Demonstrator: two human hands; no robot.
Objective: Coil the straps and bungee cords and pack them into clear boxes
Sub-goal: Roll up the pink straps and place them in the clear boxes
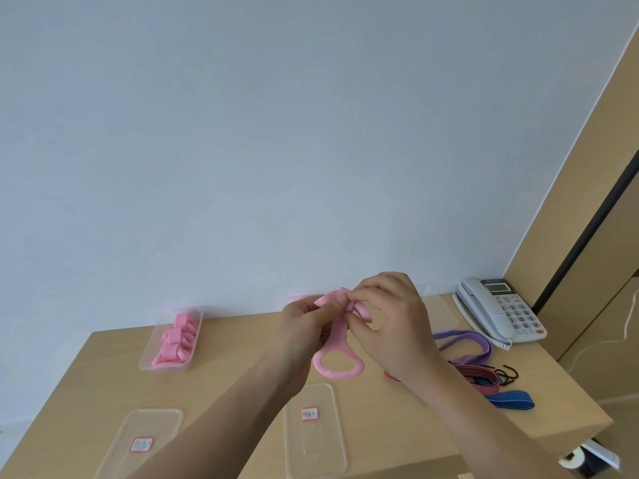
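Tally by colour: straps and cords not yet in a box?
pink strap, gripped by left hand and right hand: 1
purple strap: 1
red-striped bungee cord: 1
blue-striped bungee cord: 1
Total: 4. The cords overlap, so the pile may hide more.

Both hands are up over the light wooden table (pixel 345 409): left hand (pixel 304 326) and right hand (pixel 387 319) pinch the folded top of a pink rubbery strap (pixel 337 344), its ring-shaped end dangling. A clear plastic box (pixel 171 337) holds more pink coils.
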